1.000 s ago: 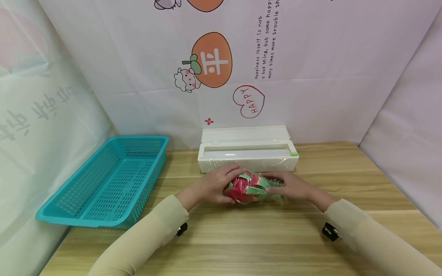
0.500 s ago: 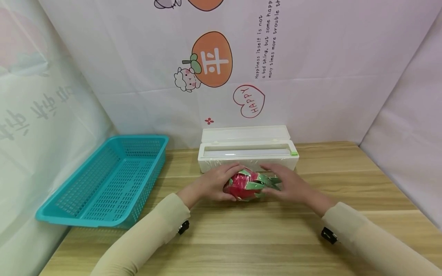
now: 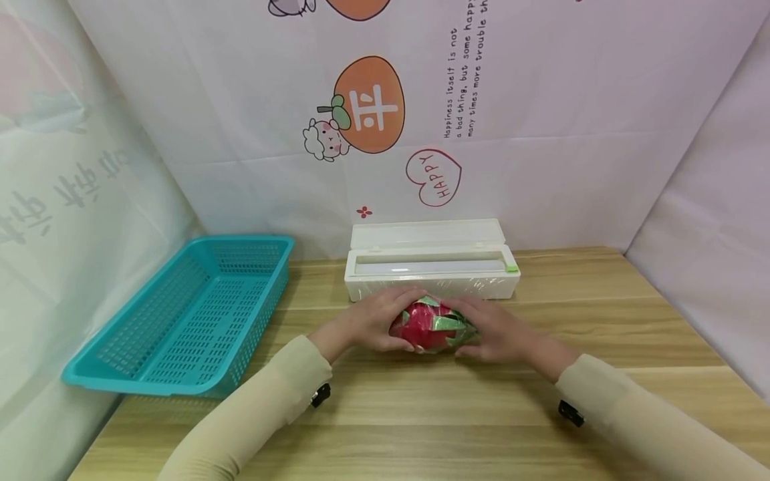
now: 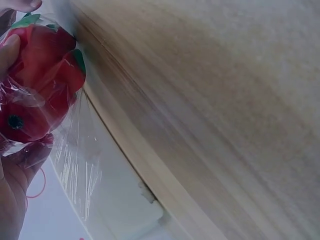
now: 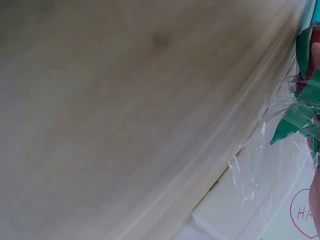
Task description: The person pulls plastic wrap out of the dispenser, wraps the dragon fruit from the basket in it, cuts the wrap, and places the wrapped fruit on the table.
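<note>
Behind everything, a white printed cloth backdrop [image 3: 541,100]; in front, a broad wood-grain table [image 3: 421,427]. To the left, well apart from the hands, a teal perforated basket [image 3: 252,341]. At the back, a long white box [image 3: 368,287], lid [image 3: 427,234] raised, with a pale roll [image 3: 430,266] inside. Just before the box, between both hands, a red dragon fruit [image 3: 418,327] lying sideways, with clear film [image 4: 82,167] over the skin and glinting beside it in the left wrist view. Cannot tell about contact with the table, nor about any join between fruit and box through the film.

Around the rounder red end, left hand [image 3: 375,322]: fingers over the top, thumb low on the near side, clamped on the fruit. Around the leafy end, right hand [image 3: 502,332]: fingers above, thumb below, likewise curled on the wrapped fruit.

Probably fairly light and firm, slick under taut film, clingy at loose folds. Best held around the broad red body, from opposite sides. Better not to tug at the green scales [image 3: 448,324], likely thin and bendy. Smallest, a bright green tab [image 3: 511,268] at the box's right end.
</note>
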A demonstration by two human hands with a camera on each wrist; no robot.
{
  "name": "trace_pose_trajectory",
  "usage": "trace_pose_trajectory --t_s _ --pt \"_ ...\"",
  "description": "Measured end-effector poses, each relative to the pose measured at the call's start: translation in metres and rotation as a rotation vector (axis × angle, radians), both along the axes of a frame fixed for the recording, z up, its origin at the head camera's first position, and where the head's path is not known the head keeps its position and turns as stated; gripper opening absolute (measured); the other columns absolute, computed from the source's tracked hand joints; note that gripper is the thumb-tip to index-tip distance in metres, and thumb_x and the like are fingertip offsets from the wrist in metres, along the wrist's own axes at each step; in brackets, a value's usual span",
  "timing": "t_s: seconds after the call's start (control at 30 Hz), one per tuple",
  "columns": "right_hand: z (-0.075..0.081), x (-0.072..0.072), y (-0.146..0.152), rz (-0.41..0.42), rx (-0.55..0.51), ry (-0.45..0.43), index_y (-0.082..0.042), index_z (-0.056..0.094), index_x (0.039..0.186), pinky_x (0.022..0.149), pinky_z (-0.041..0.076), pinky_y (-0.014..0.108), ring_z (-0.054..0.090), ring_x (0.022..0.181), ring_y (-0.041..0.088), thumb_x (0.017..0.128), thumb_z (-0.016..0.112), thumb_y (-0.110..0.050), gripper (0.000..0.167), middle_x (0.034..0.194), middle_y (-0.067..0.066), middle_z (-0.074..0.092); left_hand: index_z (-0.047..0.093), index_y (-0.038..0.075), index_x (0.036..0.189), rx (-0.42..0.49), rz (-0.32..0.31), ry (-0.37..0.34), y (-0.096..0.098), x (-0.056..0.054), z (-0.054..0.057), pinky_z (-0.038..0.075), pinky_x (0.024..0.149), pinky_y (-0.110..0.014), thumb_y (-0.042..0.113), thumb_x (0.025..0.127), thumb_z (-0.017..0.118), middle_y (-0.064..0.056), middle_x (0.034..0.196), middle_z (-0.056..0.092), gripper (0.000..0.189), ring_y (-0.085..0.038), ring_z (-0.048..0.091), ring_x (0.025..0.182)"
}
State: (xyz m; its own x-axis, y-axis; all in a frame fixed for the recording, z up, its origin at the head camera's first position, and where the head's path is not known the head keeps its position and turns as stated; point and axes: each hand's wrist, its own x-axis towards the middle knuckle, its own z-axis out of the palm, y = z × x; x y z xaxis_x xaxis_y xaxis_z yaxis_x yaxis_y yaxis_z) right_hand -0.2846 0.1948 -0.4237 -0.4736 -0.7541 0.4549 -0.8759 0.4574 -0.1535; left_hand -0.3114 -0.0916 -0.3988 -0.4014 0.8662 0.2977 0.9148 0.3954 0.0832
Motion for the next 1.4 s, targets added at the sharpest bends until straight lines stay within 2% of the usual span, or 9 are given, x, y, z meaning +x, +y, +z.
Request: trace_pose_trajectory --t_s 0.2,0.37,0.63,0.77,1.07,1.4 --pt "-0.0030 -0.0011 -0.0004 0.013 -0.008 0.014 -0.004 0.041 0.141 0.094 0.049 0.044 0.055 0.116 0.027 0.066 0.090 -0.028 0.093 0.129 0.012 0.055 0.031 0.011 0.148 -0.010 0.018 -0.061 -0.0011 0.0015 -0.0003 0.047 0.095 -0.034 0.054 0.078 0.075 -0.011 0.132 0.053 0.094 -0.022 0.054 0.117" --pt "-0.0035 -0.0013 -0.0011 0.014 -0.022 -0.001 -0.003 0.041 0.141 0.094 0.049 0.044 0.055 0.116 0.026 0.067 0.090 -0.027 0.091 0.129 0.011 0.055 0.031 0.009 0.148 -0.004 0.031 -0.114 -0.0005 0.0032 0.0007 0.048 0.095 -0.035 0.053 0.078 0.075 -0.012 0.132 0.055 0.093 -0.022 0.056 0.116" --pt "-0.0018 0.0004 -0.0033 -0.020 -0.020 -0.090 -0.005 0.045 0.139 0.092 0.050 0.040 0.056 0.112 0.018 0.065 0.088 -0.023 0.087 0.127 0.004 0.057 0.032 0.007 0.148 -0.014 0.086 -0.224 -0.0006 0.0050 -0.0010 0.048 0.094 -0.036 0.052 0.081 0.072 -0.013 0.134 0.055 0.091 -0.024 0.057 0.116" --pt "-0.0018 0.0009 -0.0041 -0.022 -0.022 -0.124 -0.007 0.045 0.139 0.092 0.050 0.039 0.055 0.112 0.015 0.065 0.087 -0.023 0.087 0.126 0.002 0.057 0.032 0.007 0.149 -0.007 0.104 -0.267 -0.0012 0.0053 -0.0022 0.050 0.090 -0.034 0.053 0.081 0.071 -0.011 0.130 0.057 0.091 -0.022 0.059 0.111" --pt "-0.0046 0.0019 -0.0039 -0.010 -0.001 -0.161 -0.011 0.037 0.145 0.094 0.049 0.041 0.054 0.114 0.018 0.068 0.087 -0.025 0.092 0.130 0.002 0.054 0.029 0.011 0.149 -0.012 0.118 -0.274 -0.0017 0.0082 -0.0064 0.050 0.089 -0.034 0.057 0.082 0.068 -0.007 0.129 0.056 0.090 -0.018 0.059 0.107" --pt "-0.0040 0.0048 -0.0023 -0.036 0.033 -0.149 -0.007 0.034 0.147 0.097 0.046 0.041 0.051 0.118 0.018 0.073 0.084 -0.028 0.092 0.132 0.004 0.051 0.023 0.013 0.152 0.004 0.152 -0.291 -0.0001 0.0102 -0.0086 0.047 0.096 -0.038 0.057 0.081 0.070 -0.007 0.141 0.046 0.096 -0.020 0.053 0.118"
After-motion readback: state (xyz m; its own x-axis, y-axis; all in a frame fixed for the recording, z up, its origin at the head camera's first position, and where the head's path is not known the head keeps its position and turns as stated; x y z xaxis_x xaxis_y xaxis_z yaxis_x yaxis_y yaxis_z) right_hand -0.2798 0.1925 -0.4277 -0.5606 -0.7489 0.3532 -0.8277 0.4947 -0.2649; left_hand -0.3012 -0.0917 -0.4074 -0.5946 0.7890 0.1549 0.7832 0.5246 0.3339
